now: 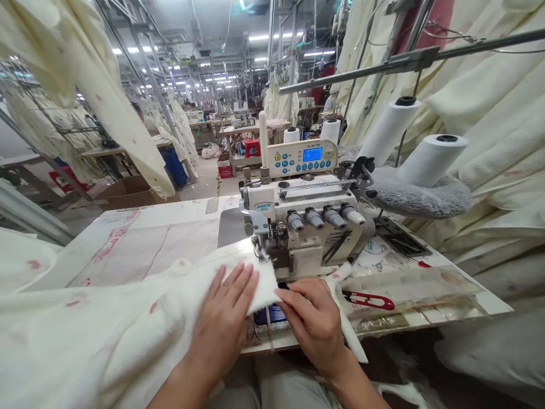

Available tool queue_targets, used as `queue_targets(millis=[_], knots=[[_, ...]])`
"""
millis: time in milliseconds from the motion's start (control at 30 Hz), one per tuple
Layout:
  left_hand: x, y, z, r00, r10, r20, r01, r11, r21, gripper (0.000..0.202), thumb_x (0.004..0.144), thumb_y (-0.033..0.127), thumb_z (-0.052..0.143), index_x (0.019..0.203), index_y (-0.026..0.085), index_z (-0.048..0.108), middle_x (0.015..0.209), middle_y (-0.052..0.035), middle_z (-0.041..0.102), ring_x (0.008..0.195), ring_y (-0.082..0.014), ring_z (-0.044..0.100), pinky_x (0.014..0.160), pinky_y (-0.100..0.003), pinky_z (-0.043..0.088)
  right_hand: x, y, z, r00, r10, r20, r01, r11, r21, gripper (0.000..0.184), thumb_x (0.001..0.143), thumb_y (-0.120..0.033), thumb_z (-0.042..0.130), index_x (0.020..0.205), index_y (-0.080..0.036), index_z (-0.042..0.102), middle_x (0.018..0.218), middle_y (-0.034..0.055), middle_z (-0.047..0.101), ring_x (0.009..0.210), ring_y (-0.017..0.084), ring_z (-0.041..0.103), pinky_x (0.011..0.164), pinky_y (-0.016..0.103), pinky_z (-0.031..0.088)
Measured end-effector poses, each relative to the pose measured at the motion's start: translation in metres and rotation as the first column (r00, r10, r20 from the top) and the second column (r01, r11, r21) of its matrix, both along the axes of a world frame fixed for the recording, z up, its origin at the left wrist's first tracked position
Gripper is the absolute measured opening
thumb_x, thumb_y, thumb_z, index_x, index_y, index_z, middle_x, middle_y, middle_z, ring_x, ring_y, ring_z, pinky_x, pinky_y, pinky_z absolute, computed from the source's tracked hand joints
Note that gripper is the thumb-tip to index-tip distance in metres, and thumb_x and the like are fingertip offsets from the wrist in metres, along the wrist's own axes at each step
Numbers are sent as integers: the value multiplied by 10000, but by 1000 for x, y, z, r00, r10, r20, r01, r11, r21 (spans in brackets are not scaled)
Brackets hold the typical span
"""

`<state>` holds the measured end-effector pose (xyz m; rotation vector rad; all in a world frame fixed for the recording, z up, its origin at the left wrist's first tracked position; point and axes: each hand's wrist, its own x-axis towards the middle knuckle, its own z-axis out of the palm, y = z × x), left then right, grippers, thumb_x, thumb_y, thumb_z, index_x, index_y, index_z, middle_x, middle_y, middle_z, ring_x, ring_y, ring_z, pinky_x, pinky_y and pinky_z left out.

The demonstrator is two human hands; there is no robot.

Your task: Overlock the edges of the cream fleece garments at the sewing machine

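While your left hand lies flat on the cream fleece garment, its fingers spread and unclenched, your right hand rests just beside it, fingers loosely extended, their tips touching the fabric's folded corner without gripping it. That corner reaches the presser foot of the JACK overlock machine, and red thread snips lie on the sewing table, just beside your right hand.
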<state>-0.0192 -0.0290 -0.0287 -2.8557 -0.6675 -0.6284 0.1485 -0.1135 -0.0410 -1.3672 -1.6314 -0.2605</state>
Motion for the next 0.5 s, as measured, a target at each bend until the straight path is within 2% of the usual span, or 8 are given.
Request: queue_targets(millis=[200, 300, 400, 500], knots=[[8, 23, 16, 991, 39, -129, -51, 994, -93, 542, 773, 85, 337, 1314, 107, 354, 1371, -108, 389, 1294, -236, 293, 1066, -482, 255, 8, 27, 7, 992, -88, 86, 88, 996, 10, 116, 876, -149, 516, 910, -158, 626, 741, 41, 558, 736, 185, 468, 680, 339, 348], [12, 37, 22, 980, 51, -193, -77, 989, -128, 492, 821, 153, 319, 1309, 110, 357, 1381, -124, 369, 1301, -270, 273, 1043, -503, 273, 8, 36, 9, 979, -158, 129, 166, 985, -47, 148, 894, -191, 493, 847, -161, 630, 737, 40, 559, 741, 190, 465, 696, 350, 333], [21, 51, 28, 964, 73, -256, -115, 982, -151, 464, 832, 188, 328, 1287, 111, 378, 1373, -154, 369, 1297, -292, 273, 1017, -521, 291, 3, 31, 10, 973, -226, 53, 229, 971, -62, 162, 906, -195, 468, 876, -156, 622, 792, 54, 561, 777, 194, 475, 714, 353, 334], [36, 68, 34, 951, 96, -292, -147, 977, -158, 416, 841, 224, 335, 1226, 110, 444, 1342, -191, 394, 1276, -317, 305, 998, -537, 297, -6, 20, 9, 978, -205, -36, 204, 978, -44, 149, 903, -174, 464, 937, -156, 608, 842, 65, 567, 795, 192, 485, 717, 345, 346]])
